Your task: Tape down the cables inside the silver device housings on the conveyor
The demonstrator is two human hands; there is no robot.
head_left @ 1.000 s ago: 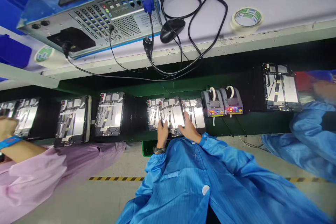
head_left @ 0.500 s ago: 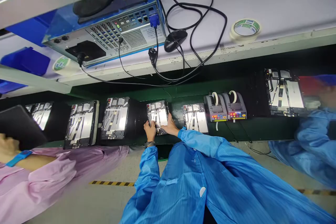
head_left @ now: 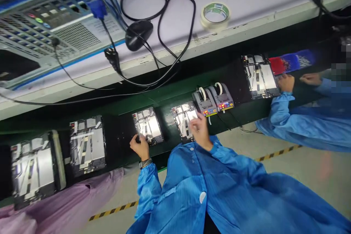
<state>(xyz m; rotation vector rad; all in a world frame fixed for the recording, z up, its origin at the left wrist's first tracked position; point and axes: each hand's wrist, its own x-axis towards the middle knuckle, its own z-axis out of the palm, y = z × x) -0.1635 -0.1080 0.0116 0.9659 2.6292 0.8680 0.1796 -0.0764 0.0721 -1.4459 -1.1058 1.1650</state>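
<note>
Several flat tablet-like device frames with silver sheets and strips of tape lie in a row on a black conveyor belt [head_left: 120, 133]. My left hand [head_left: 140, 147] is at the lower left corner of one device frame [head_left: 148, 126], and a watch shows at its wrist. My right hand [head_left: 200, 128] is blurred, with fingers apart and nothing in them, over the lower right part of the neighbouring device frame [head_left: 183, 120]. Blue antistatic sleeves [head_left: 149, 190] cover both my arms.
Two tape dispensers [head_left: 212, 101] stand to the right on the belt. A co-worker's blue-sleeved hands [head_left: 286, 82] work beside another device frame [head_left: 259, 76]. Above, a white bench [head_left: 241, 0] holds a computer case [head_left: 60, 25], a mouse [head_left: 139, 34], cables and a masking tape roll [head_left: 215, 14].
My right hand has left the device between my hands and moved right, over the neighbouring device. My left hand stays at the first device's corner. The view has tilted and shifted.
</note>
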